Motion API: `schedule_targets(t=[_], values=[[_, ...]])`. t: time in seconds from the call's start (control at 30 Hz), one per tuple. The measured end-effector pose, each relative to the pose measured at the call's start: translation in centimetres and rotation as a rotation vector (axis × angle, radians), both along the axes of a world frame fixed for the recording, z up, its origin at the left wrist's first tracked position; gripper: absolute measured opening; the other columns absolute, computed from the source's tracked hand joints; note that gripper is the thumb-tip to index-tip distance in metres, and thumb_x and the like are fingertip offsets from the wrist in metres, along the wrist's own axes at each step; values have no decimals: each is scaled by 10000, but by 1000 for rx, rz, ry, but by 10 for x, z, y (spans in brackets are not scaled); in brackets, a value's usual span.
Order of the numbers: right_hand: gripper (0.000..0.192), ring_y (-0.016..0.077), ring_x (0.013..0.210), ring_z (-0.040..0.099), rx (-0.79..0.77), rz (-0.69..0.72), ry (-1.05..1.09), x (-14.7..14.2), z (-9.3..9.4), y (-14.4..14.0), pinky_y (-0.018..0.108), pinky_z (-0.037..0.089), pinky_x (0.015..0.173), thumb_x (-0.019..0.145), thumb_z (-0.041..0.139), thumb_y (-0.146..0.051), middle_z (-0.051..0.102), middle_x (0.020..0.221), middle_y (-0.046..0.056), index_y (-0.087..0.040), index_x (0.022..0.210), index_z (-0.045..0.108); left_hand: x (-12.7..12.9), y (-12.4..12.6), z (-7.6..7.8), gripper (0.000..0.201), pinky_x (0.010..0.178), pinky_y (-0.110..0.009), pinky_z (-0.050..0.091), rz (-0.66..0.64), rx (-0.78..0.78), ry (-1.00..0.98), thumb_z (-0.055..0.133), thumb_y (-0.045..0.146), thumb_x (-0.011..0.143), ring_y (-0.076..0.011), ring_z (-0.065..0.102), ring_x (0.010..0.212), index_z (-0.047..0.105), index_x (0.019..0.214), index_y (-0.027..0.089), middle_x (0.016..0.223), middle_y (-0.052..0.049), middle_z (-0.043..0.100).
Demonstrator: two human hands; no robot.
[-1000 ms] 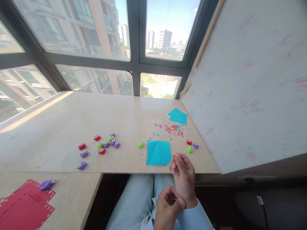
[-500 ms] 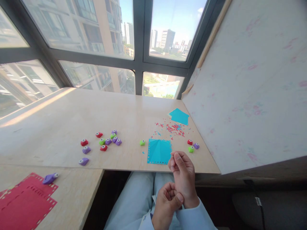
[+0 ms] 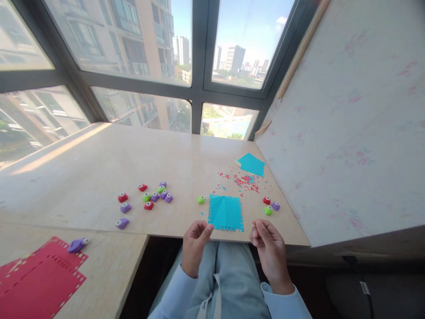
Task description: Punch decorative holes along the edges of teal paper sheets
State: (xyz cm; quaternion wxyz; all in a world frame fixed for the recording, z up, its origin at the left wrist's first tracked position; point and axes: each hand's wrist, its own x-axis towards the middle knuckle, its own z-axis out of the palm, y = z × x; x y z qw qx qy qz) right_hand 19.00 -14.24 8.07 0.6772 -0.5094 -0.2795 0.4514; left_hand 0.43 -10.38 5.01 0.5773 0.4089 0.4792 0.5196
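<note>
Square of turquoise paper (image 3: 226, 212), creased in fan-like folds and punched with small holes along its edges, lying flat at the near table edge.

At the near edge of the pale wooden tabletop (image 3: 99, 164) lies a square of turquoise paper with punched borders (image 3: 226, 212). The left hand (image 3: 194, 246) and right hand (image 3: 269, 248) hover just below its two near corners, fingers curled and holding nothing (whether either touches the sheet cannot be told). Small green, red and purple paper punches (image 3: 270, 206) sit just right of the sheet, with red and blue paper confetti (image 3: 245, 181) beyond.
</note>
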Motion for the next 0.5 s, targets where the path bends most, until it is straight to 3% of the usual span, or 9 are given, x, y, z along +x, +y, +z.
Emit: schedule_targets(t=[0.13,0.2,0.23,0.37,0.5], values=[[297,95,526,404,-29,-18,-4,0,-9,-5,218,350,466,751,757,-458,526,625,-11,-184,850,705,-22,47,-15,251,647,-281,480,82,133,378,665,424,748,-187,616,772,640,766,175,793,-43,667],[294,94,528,404,-38,-15,-1,0,-12,-6,216,350,466,748,760,-457,534,631,-9,-185,846,704,-26,69,-23,210,682,-319,506,87,187,577,650,298,730,-225,639,869,662,904,182,953,-70,703],[294,93,528,405,-41,-11,-1,0,-12,-6,215,350,467,747,761,-457,537,632,-9,-185,842,702,-27,79,-26,280,721,-345,516,77,223,670,644,242,722,-236,642,903,655,994,180,1027,-84,703],[304,92,526,411,-48,-8,-9,1,-11,-6,221,356,479,746,759,-462,538,630,-11,-179,834,692,-24,109,-31,471,923,-418,483,-21,362,995,657,139,710,-274,626,1044,605,1177,155,1126,-128,693],[327,93,512,417,-73,-10,-13,2,-11,-6,225,335,466,747,753,-477,530,611,-16,-169,834,686,-20,125,-33,385,890,-368,487,-157,356,1133,605,123,758,-250,647,974,630,1142,139,1030,-118,718]])
